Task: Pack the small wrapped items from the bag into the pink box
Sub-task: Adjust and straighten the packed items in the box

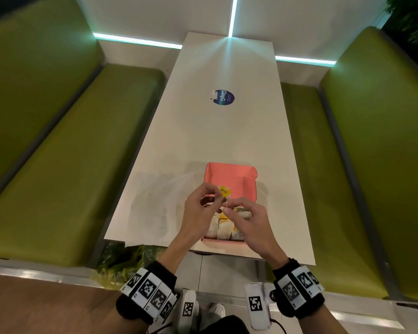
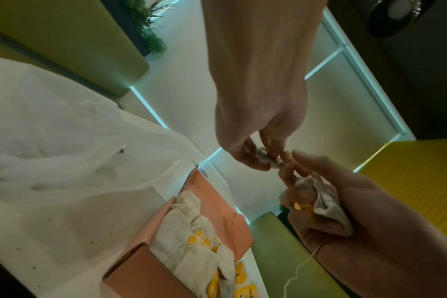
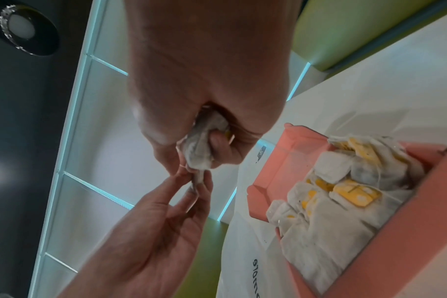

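Pink box partly behind hands.

A long white table is standing between two green benches, running away toward a white wall. Lying directly on it near the close end is an open pink box, its lid tipped back toward the far side. Just beside the box on the left, a crumpled clear plastic bag is spreading over the tabletop. Farther along the middle, well apart from both, a round dark blue sticker is sitting flat.
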